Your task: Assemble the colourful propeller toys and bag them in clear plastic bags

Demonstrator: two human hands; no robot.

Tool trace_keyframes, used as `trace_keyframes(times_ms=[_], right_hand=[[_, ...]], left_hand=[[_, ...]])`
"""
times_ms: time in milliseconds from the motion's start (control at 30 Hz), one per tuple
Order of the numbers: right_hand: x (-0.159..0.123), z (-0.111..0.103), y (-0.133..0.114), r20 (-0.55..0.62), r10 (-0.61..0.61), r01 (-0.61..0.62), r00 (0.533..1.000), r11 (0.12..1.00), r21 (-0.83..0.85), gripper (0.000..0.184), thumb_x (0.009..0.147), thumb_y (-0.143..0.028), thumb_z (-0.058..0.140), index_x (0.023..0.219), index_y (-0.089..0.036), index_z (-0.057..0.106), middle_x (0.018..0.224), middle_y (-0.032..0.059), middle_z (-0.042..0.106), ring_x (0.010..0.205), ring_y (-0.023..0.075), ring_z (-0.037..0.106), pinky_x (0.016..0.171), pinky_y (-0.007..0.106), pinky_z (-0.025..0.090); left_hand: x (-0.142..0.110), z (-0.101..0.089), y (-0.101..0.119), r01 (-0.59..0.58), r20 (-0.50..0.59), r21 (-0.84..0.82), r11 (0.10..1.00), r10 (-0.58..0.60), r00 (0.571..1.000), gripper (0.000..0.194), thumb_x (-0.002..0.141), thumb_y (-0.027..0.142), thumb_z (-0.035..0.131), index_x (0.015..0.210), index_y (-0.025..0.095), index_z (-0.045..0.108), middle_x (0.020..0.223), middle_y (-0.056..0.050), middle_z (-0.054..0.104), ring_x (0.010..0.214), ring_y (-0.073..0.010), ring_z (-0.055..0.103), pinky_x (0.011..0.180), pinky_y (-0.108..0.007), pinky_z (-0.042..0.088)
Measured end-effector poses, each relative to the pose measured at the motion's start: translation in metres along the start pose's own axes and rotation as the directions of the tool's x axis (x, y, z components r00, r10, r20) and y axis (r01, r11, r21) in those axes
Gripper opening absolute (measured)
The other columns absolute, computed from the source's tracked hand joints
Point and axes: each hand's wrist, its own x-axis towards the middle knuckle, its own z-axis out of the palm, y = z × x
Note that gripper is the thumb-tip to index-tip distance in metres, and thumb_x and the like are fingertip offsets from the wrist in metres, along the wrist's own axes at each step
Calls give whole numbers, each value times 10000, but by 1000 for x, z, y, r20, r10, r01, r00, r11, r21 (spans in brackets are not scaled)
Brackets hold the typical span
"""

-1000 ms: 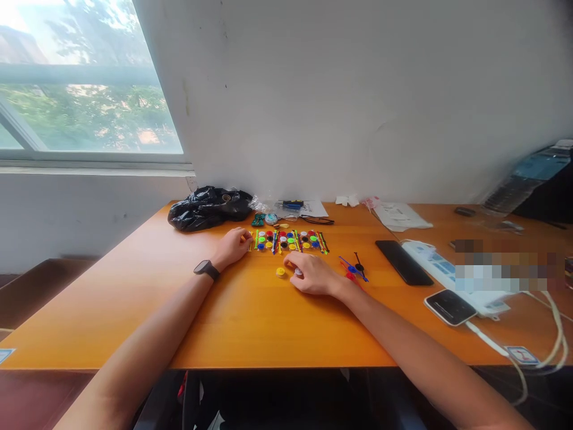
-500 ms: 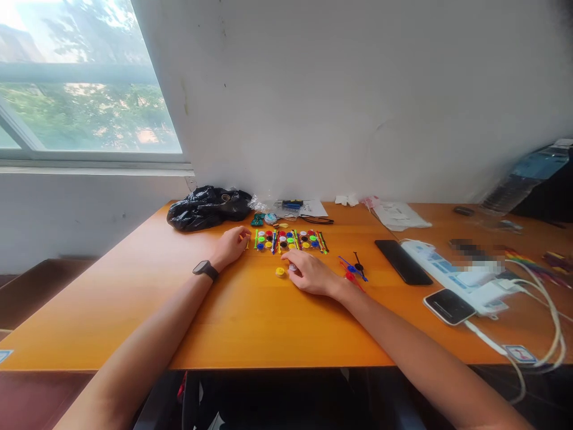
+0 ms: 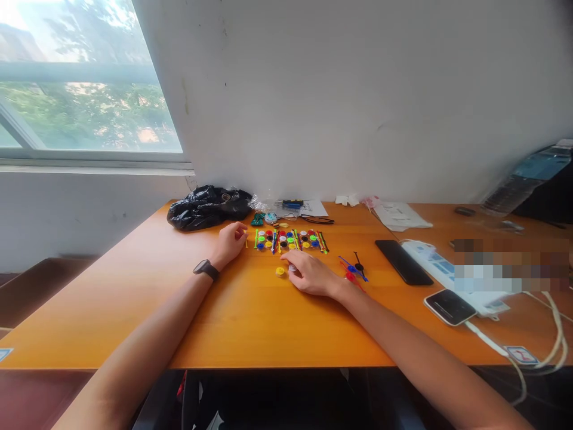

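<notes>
My left hand [image 3: 230,245] rests on the table at the left end of the rows, its fingers loosely curled with a gap between thumb and forefinger. A thin yellow plastic stick [image 3: 246,240] lies beside its fingertips. My right hand [image 3: 311,272] is palm down, with a small white disc [image 3: 292,268] between thumb and fingers. Just left of that disc sits a yellow disc [image 3: 280,272]. Beyond both hands, several small coloured discs [image 3: 283,245] stand in three groups, with coloured sticks [image 3: 274,242] lying between and beside them.
Right of my right hand lie a blue piece [image 3: 353,269], a black piece [image 3: 359,266] and a red piece, all with sticks. Further right are a black phone [image 3: 403,263], a power strip [image 3: 439,263] and a white-edged device [image 3: 450,307]. A black plastic bag [image 3: 208,207] lies at the back left.
My left hand has shifted slightly up and left, its fingers lifting a little from the yellow stick. My right hand stays almost where it was.
</notes>
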Motion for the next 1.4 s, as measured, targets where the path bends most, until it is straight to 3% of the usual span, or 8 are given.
trace_keyframes(times_ms=[300,533,800,1000,1200,1400], right_hand=[[0,0,-1,-3,-6,6,1000,1000,15,347,880,-88,559,1211,-170,624,1026,83,647,860,204,580,793,316,458],[0,0,-2,-10,-2,2,1000,1000,12,298,912,-108,581,1200,-176,624,1021,78,646,853,202,582,772,317,456],[1,0,-4,-28,-68,67,997,997,-29,192,962,-197,638,1154,-200,632,1084,88,667,947,230,600,844,350,469],[1,-1,-5,-26,-74,73,997,997,-33,165,965,-183,634,1129,-192,638,1067,83,658,930,221,587,835,343,460],[1,-2,-7,-20,-97,96,995,995,-26,70,986,-241,661,1045,-203,663,1058,78,639,971,226,588,851,346,451],[2,-1,-5,-15,-117,117,993,992,-43,90,1011,-282,650,964,-206,665,1029,73,627,970,226,579,860,359,445]], left_hand=[[0,0,3,96,-18,-105,990,-98,995,259,822,383,723,977,177,701,855,-43,709,699,-167,656,648,-280,536],[-2,-4,7,142,-27,-31,989,-143,989,224,808,372,751,914,175,740,893,-65,769,753,-192,690,711,-294,559],[-1,-2,3,45,18,190,981,-49,999,152,850,210,612,899,174,751,856,-65,761,763,-207,679,753,-309,529],[-1,-3,2,-18,63,310,950,-2,998,158,872,239,611,834,170,748,909,-104,731,808,-236,669,767,-338,508],[0,-1,0,29,50,270,962,-44,998,212,930,350,645,841,182,739,895,-88,730,782,-225,659,747,-335,492],[-1,2,6,24,-59,121,992,-17,998,237,934,422,671,863,201,720,935,-71,747,856,-230,677,780,-330,502]])
